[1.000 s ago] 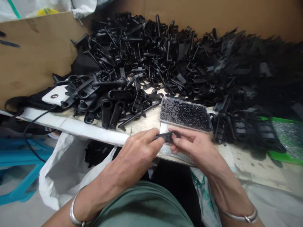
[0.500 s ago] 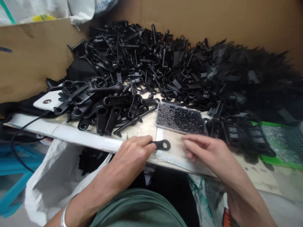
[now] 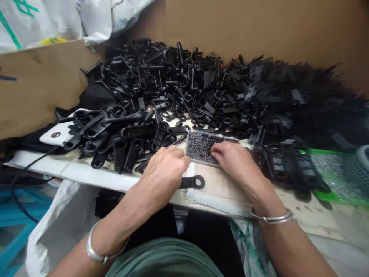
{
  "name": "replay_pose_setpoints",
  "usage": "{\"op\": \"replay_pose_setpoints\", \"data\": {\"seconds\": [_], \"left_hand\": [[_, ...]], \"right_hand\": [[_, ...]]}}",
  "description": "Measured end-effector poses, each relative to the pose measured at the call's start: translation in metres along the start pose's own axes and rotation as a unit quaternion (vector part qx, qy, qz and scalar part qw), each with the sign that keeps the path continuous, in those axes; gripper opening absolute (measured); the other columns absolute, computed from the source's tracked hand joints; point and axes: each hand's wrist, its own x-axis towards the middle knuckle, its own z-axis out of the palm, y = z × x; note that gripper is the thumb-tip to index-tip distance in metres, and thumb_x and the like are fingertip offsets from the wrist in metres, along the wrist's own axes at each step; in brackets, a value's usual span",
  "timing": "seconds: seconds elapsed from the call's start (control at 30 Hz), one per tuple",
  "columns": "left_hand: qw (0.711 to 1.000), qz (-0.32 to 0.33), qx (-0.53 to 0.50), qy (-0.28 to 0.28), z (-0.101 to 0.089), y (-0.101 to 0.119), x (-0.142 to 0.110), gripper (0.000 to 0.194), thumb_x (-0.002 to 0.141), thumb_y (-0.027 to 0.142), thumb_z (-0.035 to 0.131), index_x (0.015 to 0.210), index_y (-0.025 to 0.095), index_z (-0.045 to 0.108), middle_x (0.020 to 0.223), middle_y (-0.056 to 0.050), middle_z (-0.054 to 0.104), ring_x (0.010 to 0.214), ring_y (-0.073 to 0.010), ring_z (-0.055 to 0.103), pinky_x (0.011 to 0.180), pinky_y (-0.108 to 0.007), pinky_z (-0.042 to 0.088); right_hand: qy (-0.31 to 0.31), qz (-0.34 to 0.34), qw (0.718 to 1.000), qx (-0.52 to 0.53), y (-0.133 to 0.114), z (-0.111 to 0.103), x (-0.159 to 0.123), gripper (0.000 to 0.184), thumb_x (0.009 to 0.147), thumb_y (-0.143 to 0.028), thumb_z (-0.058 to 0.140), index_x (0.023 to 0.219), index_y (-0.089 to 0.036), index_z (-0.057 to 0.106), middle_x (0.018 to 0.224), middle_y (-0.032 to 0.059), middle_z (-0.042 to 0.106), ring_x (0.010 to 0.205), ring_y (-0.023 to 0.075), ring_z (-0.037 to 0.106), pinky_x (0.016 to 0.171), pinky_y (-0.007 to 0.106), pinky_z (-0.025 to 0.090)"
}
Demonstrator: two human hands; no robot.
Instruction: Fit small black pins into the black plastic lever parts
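A flat black plastic part (image 3: 193, 182) with a ring-shaped end lies at the table's front edge. My left hand (image 3: 167, 173) is above and partly over it, its fingers curled closed beside the tray's near left corner. Whatever those fingers hold is hidden. A clear shallow tray (image 3: 198, 160) is filled with small dark and silvery pieces (image 3: 198, 144), too small to name surely. The fingers of my right hand (image 3: 235, 157) are pinched together among these pieces, and what is between them cannot be made out.
A large heap of black plastic parts (image 3: 161, 80) covers the back of the table. At left sits a white device (image 3: 57, 132) with a cable. A green tray (image 3: 323, 195) with clear bits and a grey-green basket (image 3: 361, 165) stand right. A white sack (image 3: 52, 231) hangs below.
My right hand has moved up and left into the tray of small pieces. My left hand has shifted upward from the black part's end toward the tray. The view has tilted slightly.
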Motion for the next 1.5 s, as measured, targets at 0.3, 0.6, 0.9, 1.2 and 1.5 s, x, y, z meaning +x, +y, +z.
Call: {"op": "replay_pose_setpoints", "data": {"seconds": [0.3,0.6,0.9,1.2,1.5], "left_hand": [[0.999,0.038,0.013,-0.012,0.000,0.032,0.060,0.026,0.086,-0.002,0.040,0.083,0.012,0.062,0.089,-0.008,0.062,0.092,-0.0235,0.055,0.090,-0.041,0.041],[0.999,0.037,0.027,-0.026,-0.002,0.036,0.064,0.024,0.090,0.003,0.041,0.092,0.013,0.063,0.094,-0.008,0.065,0.094,-0.0222,0.057,0.093,-0.037,0.038],[0.999,0.029,0.016,-0.018,0.005,0.036,0.066,0.025,0.093,0.006,0.038,0.093,0.011,0.063,0.094,-0.008,0.064,0.095,-0.0238,0.055,0.093,-0.043,0.038],[0.989,-0.002,-0.148,0.027,0.021,0.003,0.076,0.019,0.080,0.004,0.046,0.076,0.015,0.061,0.068,-0.003,0.061,0.068,-0.0172,0.056,0.063,-0.028,0.041],[0.915,-0.059,-0.392,0.078,0.021,-0.005,0.065,0.011,0.078,0.010,0.060,0.087,0.015,0.064,0.078,-0.001,0.066,0.072,-0.0120,0.061,0.066,-0.023,0.048]], "right_hand": [[-0.006,-0.008,1.000,-0.027,0.003,0.002,-0.007,0.015,0.095,-0.024,0.049,0.082,-0.021,0.056,0.086,0.0015,0.061,0.080,0.0196,0.059,0.060,0.029,0.033],[-0.016,-0.008,0.999,-0.039,0.005,0.006,-0.002,0.017,0.092,-0.015,0.044,0.086,-0.020,0.059,0.089,0.0073,0.065,0.082,0.0273,0.062,0.058,0.033,0.031],[0.010,0.002,1.000,0.001,0.007,0.010,-0.004,0.019,0.096,-0.022,0.041,0.085,-0.024,0.057,0.094,0.0035,0.065,0.085,0.0265,0.062,0.061,0.033,0.037],[0.070,-0.052,0.984,0.155,0.007,0.003,-0.007,0.022,0.089,-0.012,0.050,0.092,-0.021,0.069,0.097,0.0024,0.070,0.089,0.0217,0.063,0.080,0.032,0.044],[0.076,0.096,0.877,0.465,0.010,0.002,-0.015,0.014,0.082,-0.025,0.064,0.093,-0.020,0.071,0.074,0.0009,0.067,0.063,0.0163,0.060,0.060,0.028,0.047]]}}
